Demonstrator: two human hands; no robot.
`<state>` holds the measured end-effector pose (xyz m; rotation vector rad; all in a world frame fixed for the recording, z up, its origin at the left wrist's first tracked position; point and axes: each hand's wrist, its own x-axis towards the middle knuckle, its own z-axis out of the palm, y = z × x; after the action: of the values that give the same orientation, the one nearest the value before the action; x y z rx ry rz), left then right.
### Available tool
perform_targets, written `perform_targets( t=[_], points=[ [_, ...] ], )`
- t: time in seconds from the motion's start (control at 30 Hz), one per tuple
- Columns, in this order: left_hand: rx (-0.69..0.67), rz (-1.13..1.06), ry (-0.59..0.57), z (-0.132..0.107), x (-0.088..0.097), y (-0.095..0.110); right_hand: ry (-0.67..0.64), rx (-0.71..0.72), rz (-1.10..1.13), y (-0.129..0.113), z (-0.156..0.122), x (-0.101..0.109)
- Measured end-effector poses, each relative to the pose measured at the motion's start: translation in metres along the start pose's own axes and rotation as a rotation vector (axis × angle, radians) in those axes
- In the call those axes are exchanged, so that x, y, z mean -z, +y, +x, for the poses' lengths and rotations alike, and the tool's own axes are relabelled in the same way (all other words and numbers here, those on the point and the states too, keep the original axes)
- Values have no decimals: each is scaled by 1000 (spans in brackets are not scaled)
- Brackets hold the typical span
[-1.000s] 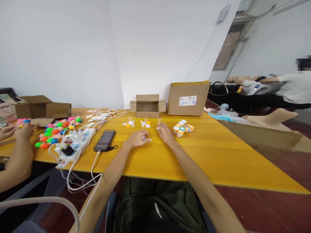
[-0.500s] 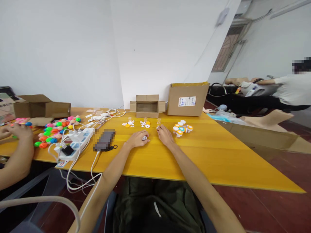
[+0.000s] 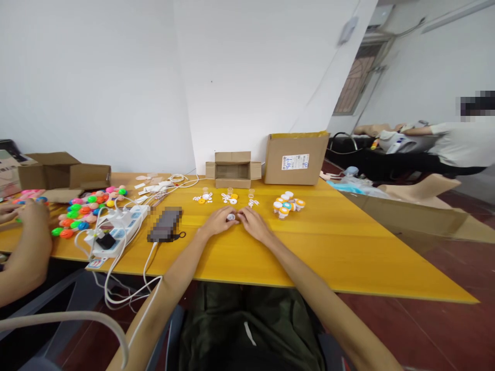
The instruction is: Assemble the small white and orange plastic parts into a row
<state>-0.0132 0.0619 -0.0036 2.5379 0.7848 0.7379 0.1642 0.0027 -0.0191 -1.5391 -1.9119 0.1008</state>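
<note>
The cup (image 3: pixel 231 217) is held by the left grip (image 3: pixel 217 221) over the desk (image 3: pixel 332 247); whether anything is pinched by the right grip (image 3: pixel 253 224) cannot be told — two-handed cup work seems underway, steadiness called for.

The yellow tabletop (image 3: pixel 328 247) carries small heaps of white and orange plastic pieces (image 3: pixel 232 201), a cluster of little containers with white, orange and teal tops (image 3: pixel 286 205), a small open brown cardboard box (image 3: pixel 232 183), a large labelled brown cardboard box (image 3: pixel 276 157), a white plastic power strip (image 3: pixel 136 222) and multicoloured round pieces (image 3: pixel 84 210).
</note>
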Motion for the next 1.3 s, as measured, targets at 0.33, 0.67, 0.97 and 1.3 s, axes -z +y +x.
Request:
perform_targets(
  t=[0.33, 0.67, 0.97, 1.3],
  points=[
    [50, -285, 20, 7, -10, -7, 38, 14, 212, -1, 1, -5],
    [112, -415, 67, 10, -18, -11, 53, -17, 262, 1, 4, -5],
    [105, -356, 73, 9, -17, -5, 45, -76, 318, -1, 6, -3],
    [88, -347, 76, 9, -17, -6, 53, -56, 311, -1, 5, -2]
  ],
)
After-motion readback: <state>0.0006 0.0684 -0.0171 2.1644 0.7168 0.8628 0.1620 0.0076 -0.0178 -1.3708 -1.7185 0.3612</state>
